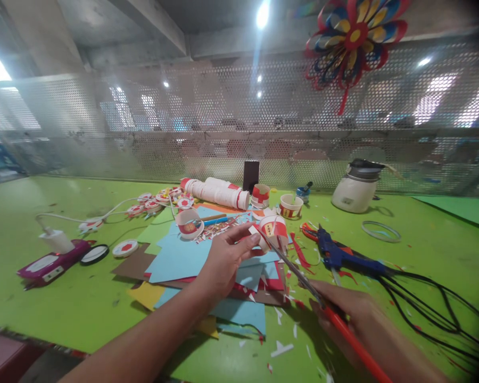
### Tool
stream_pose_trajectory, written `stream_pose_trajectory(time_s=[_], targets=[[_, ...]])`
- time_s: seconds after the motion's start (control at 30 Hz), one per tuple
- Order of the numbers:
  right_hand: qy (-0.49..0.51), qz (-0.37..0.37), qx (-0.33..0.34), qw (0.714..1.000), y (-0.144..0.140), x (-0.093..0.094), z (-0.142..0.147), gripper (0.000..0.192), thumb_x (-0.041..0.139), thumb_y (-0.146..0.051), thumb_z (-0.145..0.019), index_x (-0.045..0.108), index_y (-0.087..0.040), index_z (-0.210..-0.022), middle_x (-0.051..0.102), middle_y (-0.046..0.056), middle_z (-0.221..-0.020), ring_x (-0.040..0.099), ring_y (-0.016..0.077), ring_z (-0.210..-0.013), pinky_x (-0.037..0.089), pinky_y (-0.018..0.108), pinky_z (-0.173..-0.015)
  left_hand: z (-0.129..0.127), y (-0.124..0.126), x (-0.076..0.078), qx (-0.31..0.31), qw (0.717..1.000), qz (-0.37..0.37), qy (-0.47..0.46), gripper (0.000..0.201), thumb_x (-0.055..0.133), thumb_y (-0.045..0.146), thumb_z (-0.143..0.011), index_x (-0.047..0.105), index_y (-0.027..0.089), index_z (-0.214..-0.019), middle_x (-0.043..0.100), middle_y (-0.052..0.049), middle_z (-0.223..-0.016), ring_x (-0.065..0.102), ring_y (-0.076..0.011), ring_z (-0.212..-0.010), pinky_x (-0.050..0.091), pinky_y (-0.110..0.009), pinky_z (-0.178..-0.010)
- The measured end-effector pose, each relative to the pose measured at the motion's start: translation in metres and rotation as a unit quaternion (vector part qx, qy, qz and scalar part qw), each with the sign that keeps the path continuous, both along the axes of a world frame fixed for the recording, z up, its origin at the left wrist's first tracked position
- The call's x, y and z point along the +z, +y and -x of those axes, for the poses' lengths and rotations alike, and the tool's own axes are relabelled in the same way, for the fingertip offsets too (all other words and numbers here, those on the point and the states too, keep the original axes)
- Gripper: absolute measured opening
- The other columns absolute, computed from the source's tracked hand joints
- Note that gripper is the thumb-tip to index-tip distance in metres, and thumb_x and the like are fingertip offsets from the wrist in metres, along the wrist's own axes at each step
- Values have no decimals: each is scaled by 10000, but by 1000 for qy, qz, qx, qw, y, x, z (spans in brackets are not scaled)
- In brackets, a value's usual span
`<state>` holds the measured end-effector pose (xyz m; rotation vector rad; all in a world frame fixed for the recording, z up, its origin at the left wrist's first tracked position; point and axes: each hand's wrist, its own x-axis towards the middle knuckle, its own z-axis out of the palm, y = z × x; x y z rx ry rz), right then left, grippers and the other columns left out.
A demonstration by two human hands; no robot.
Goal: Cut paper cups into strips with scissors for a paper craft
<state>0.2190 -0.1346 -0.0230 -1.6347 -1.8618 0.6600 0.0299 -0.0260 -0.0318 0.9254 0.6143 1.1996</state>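
Note:
My left hand [223, 260] holds a red-and-white paper cup [274, 230] by its side, above sheets of coloured paper [179, 258]. My right hand [355, 314] grips red-handled scissors [303, 279], and their blades reach up to the cup's lower edge. Small paper scraps [281, 348] lie on the green table [64, 303] below both hands.
A blue glue gun [339, 255] with black cables [431, 308] lies to the right. A stack of paper cups [217, 192], cut cups [290, 206], round cup pieces [159, 199], a phone with charger [50, 263], a white pot [355, 189] and a ring [381, 231] lie around. Mesh wall behind.

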Motion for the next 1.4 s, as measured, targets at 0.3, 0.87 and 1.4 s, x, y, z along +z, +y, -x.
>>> stream_pose_trajectory(time_s=[0.3,0.87,1.4], targets=[[6,53,36,998,4,-1,-3,339,450,-367,-917,728,-274,-1087,739,25,-767,651,212,-624,490,255,-526,-1,-2,0,4,1000,-17,10,362,811,255,-661,730,87,-972,669,-95,-865,597,-159,-746,524,-414,-820],[29,32,11,999,3,1,-2,338,498,-452,-866,765,-279,-980,730,26,-644,676,248,-613,525,306,-586,1,1,-8,17,998,-34,51,435,808,303,-670,714,133,-1060,705,-83,-917,644,-179,-793,517,-379,-829],[65,30,-8,997,0,-4,6,350,478,-488,-881,759,-282,-903,682,-12,-548,623,201,-488,526,293,-599,-4,-4,-2,35,999,22,16,447,840,263,-616,720,117,-1022,699,-87,-887,654,-185,-746,527,-386,-778]])
